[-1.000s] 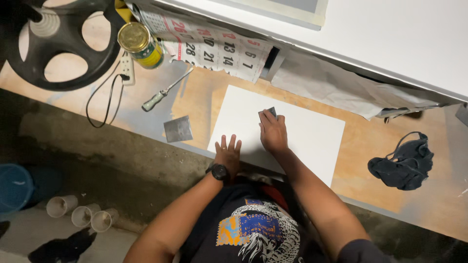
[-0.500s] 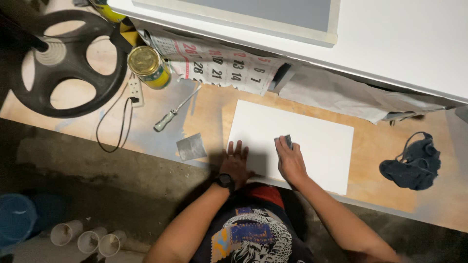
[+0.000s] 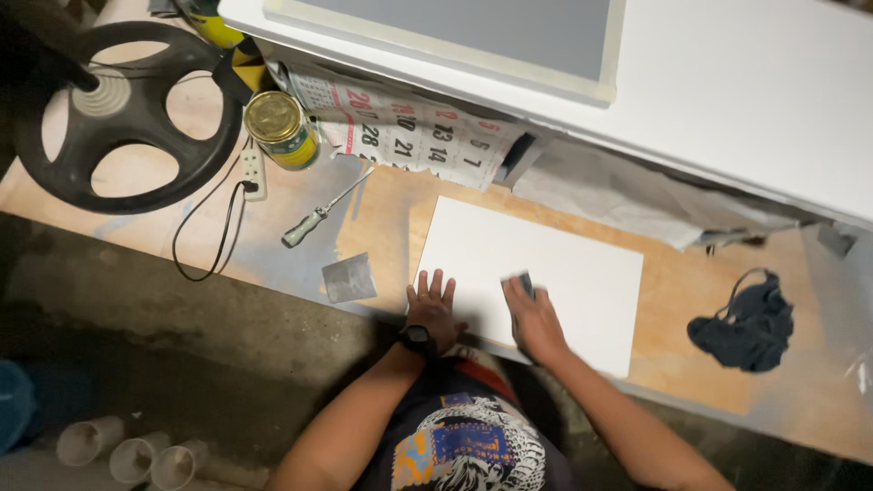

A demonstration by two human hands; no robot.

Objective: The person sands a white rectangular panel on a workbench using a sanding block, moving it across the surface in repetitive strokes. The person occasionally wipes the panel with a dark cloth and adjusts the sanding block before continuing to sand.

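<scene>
A worn wooden counter (image 3: 382,214), streaked with grey paint, runs across the view under a white ledge; below it lies a dark concrete floor. On the counter, near its front edge, lies a flat white board (image 3: 555,264), level and slightly skewed, its near corner overhanging towards the person.

The left hand (image 3: 432,309), a dark watch at the wrist, lies flat with fingers spread on the board's near-left corner, pinning it; its grip is open, holding nothing. The right hand (image 3: 535,318) is closed over a small dark sanding block (image 3: 522,285), pressed to the board's near middle; the hand is blurred, so the block's exact make is hard to tell.

Judging from this, the rubbing-down of the board's face is in hand, at its near edge; the next stroke would call for even pressure, the block kept flat, and the left hand holding firm so the board does not slide.

Just left of the board lies a loose grey square of abrasive sheet (image 3: 349,277); beyond it a screwdriver (image 3: 318,218) lies at a slant, well apart from the hands. Further out stand a yellow tin with a gold lid (image 3: 282,127), a white power strip with a black cord (image 3: 255,173), a black spoked wheel (image 3: 127,114) and a calendar sheet (image 3: 409,136); to the right sits a dark crumpled cloth (image 3: 741,323); pale cups (image 3: 136,455) stand on the floor.
</scene>
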